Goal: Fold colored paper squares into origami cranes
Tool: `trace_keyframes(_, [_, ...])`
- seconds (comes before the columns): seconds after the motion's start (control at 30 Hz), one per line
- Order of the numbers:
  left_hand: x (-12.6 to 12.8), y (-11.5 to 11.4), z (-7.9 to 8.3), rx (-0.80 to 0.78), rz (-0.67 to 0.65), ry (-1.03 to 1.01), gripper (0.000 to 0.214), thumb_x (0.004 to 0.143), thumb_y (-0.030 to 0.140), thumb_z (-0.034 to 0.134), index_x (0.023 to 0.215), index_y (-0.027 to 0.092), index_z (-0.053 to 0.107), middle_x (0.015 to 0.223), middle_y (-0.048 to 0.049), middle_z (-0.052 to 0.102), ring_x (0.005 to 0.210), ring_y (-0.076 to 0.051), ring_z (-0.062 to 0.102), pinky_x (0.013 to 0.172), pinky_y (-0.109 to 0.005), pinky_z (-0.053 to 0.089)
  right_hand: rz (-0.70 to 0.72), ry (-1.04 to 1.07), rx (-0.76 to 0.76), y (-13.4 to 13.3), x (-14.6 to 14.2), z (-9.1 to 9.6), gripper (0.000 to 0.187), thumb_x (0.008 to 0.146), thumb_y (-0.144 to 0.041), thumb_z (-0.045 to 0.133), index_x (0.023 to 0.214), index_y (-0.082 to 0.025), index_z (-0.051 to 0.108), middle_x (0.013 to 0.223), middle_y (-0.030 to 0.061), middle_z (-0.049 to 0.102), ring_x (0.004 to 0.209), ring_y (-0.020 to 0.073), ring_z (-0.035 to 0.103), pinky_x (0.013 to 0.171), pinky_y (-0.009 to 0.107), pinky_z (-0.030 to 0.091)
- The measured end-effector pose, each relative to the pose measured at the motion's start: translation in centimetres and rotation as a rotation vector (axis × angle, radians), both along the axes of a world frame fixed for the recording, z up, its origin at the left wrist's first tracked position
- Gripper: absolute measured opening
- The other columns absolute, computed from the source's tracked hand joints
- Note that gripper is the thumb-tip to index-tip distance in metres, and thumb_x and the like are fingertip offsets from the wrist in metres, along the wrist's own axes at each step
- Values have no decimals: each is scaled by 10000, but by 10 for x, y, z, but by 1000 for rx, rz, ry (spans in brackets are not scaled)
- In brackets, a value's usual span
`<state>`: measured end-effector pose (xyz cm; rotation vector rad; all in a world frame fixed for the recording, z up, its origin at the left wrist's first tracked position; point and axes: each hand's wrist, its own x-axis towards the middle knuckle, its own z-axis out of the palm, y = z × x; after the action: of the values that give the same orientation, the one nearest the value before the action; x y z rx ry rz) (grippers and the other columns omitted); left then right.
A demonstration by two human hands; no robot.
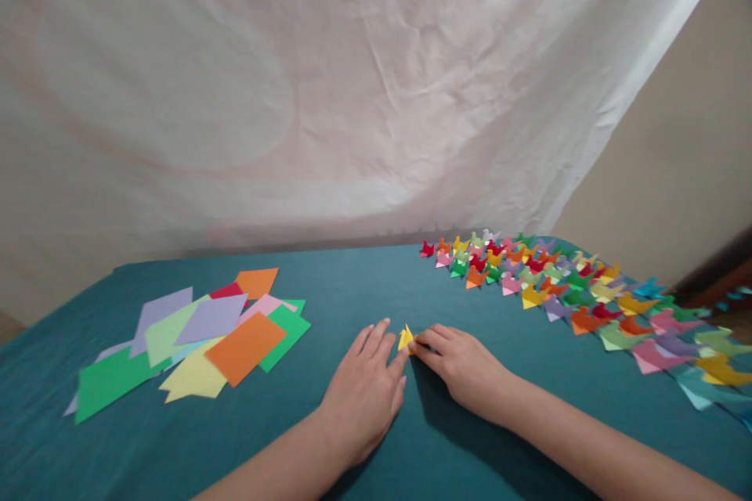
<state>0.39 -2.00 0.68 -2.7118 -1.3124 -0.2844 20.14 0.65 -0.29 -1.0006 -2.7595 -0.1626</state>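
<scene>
A small yellow origami bird (406,338) stands on the teal tablecloth between my two hands. My right hand (464,368) pinches its right side between thumb and fingers. Palm down on the cloth, my left hand (365,383) has its fingers stretched out and apart. Its index fingertip comes close to the bird's lower left side; whether it touches cannot be made out. The bird's lower edge is partly hidden by the fingertips.
Loose coloured paper sheets (245,348) lie overlapping on the left of the teal-covered table (358,282). Rows of small folded paper birds (534,296) in many colours fill the right side. A pale cloth sheet (329,94) hangs behind the table.
</scene>
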Motion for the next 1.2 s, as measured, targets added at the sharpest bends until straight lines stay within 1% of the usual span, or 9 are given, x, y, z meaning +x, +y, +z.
trace_keyframes(0.13, [0,0,1,10,-3,-5,356,889,306,462,1217,189,536,1215,-104,545,1292,-287,345,1050,-451,311,-15,-27,37,0,-3,1,276,883,-124,472,1133,-140,587,978,105,588,890,212,509,760,332,463])
trace_keyframes(0.37, [0,0,2,2,-8,2,364,877,296,472,1218,184,534,1211,-103,546,1294,-287,345,1053,-445,316,-51,-74,52,-2,-8,5,261,881,-135,497,1128,-142,580,972,90,569,864,219,493,725,332,452])
trace_keyframes(0.57, [0,0,2,13,-19,-2,344,873,300,477,1181,168,554,1207,-112,547,1293,-284,350,1054,-441,320,-92,-118,79,2,-16,4,142,871,-150,535,981,-117,618,927,90,557,841,218,492,679,325,439])
trace_keyframes(0.7, [0,-1,3,6,-17,5,346,879,307,471,1183,166,556,1223,-118,540,1301,-287,340,1067,-446,302,-96,-117,85,5,-17,2,120,876,-161,534,949,-121,620,927,86,551,839,215,493,670,322,435])
trace_keyframes(0.8, [1,-3,5,6,-13,6,340,878,291,473,1182,161,554,1217,-120,543,1295,-284,350,1065,-447,306,-91,-88,84,5,-15,2,142,899,-162,496,970,-131,615,923,79,549,838,206,493,674,312,434])
trace_keyframes(0.97, [1,-6,14,-4,-21,-3,319,868,253,488,1172,187,561,1169,-94,561,1274,-275,374,1053,-455,320,-83,-46,82,2,-8,3,198,905,-162,481,1062,-144,600,948,75,538,866,203,488,707,305,440])
trace_keyframes(1.1, [-4,-9,20,-41,-26,-2,323,860,204,487,1172,225,568,1173,-81,557,1262,-271,386,1031,-468,343,-63,-15,45,0,-5,4,217,905,-160,480,1089,-146,595,962,80,536,893,200,482,749,307,442])
trace_keyframes(1.2, [-6,-12,21,-44,-22,-24,310,875,214,468,1163,234,580,1172,-84,556,1264,-266,379,1030,-467,339,-62,0,-2,-1,-4,7,235,908,-151,467,1103,-153,599,984,83,542,931,203,480,794,312,438])
